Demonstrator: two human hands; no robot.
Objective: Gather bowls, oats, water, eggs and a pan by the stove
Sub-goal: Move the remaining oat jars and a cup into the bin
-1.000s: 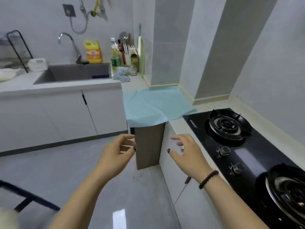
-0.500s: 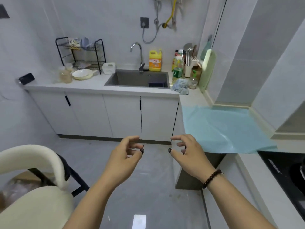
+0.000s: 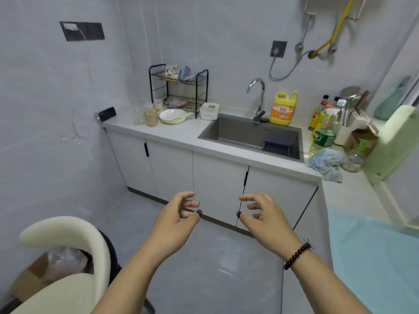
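My left hand [image 3: 176, 219] and my right hand [image 3: 264, 215] hover side by side over the floor, fingers curled apart, holding nothing. Far ahead on the counter's left end lies a cream pan [image 3: 171, 116] with its handle pointing right. Beside it stand clear jars [image 3: 150, 114] with a pale, oat-like filling. A black two-tier dish rack [image 3: 179, 88] behind them holds some crockery. Both hands are well short of the counter [image 3: 176, 134]. No stove shows in this view.
A sink [image 3: 251, 134] with a tap [image 3: 257, 98] sits mid-counter, with a yellow detergent jug [image 3: 282, 108] behind it. Bottles [image 3: 322, 132], a blue rag [image 3: 325, 163] and a green board [image 3: 390, 141] crowd the right corner. A blue cloth [image 3: 371, 257] covers the right counter. A cream chair [image 3: 65, 266] stands at lower left.
The view has swung left, away from the stove towards the sink counter and dish rack. Both hands stay raised and empty in front of me.
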